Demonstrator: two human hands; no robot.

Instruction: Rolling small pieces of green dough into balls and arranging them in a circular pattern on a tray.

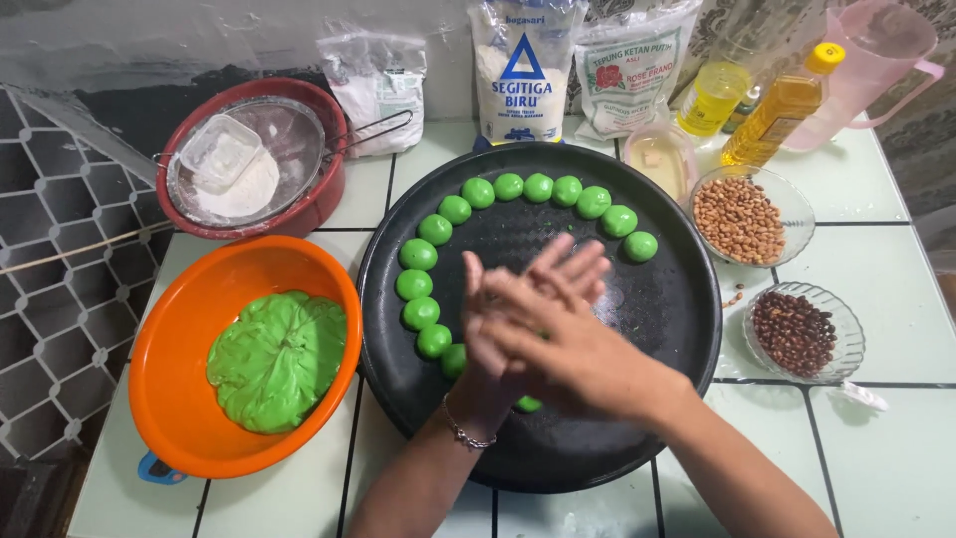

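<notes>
- Green dough balls [435, 229] lie in an arc on the round black tray [677, 299], curving from the far side of the hands round to their left, with the nearest balls partly hidden under the left wrist.
- Both hands hover over the middle of the tray, pressed palm to palm: the right hand [558, 344] lies flat on top, fingers stretched out, and the left hand [488, 334] sits beneath it, fingers pointing away.
- Whether a piece of dough sits between the palms I cannot tell; the hands cover that spot.
- One green ball [528, 403] peeks out just below the hands, on the tray.
- Left of the hands, touching the tray's edge, stands an orange bowl [169, 399] holding a flattened mass of green dough [277, 361].
- Farther off to the left, a red bowl [324, 194] carries a sieve with flour [244, 189].
- Right of the hands, off the tray, sit a glass bowl of pale peanuts [739, 217] and a glass dish of dark red beans [794, 331].
- Beyond the tray stand flour bags [523, 70], an oil bottle [777, 110] and a pink jug [866, 60].
</notes>
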